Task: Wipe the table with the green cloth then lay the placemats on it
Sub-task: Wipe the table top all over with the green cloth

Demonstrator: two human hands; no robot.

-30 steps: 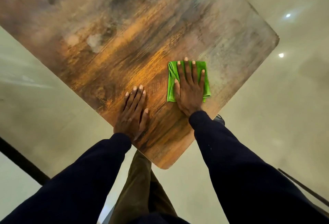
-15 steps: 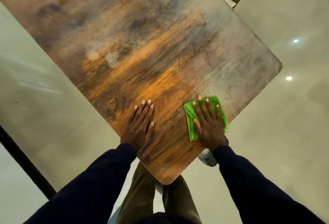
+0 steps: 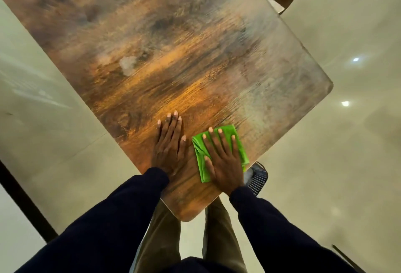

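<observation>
Green cloth point(image 3: 219, 153), folded into a pad, lies flat on the wooden table point(image 3: 173, 45) near the corner closest to the person, just inside the table's right-hand edge. The right hand point(image 3: 223, 164) presses down on it with the palm and fingers spread wide, covering most of the fabric rather than gripping it; green shows past the fingertips and along both sides of the hand. Just beside it, the left hand point(image 3: 170, 147) rests flat on the bare wood, fingers extended and close together, grasping nothing, its thumb near the cloth's left edge without clearly touching it. Both arms wear dark navy sleeves point(image 3: 112, 218). Below the table corner stand olive trouser legs point(image 3: 217, 240) on a pale glossy floor point(image 3: 325, 164) with two bright light reflections. A grey ribbed shoe point(image 3: 258, 177) peeks out beyond the right edge.
</observation>
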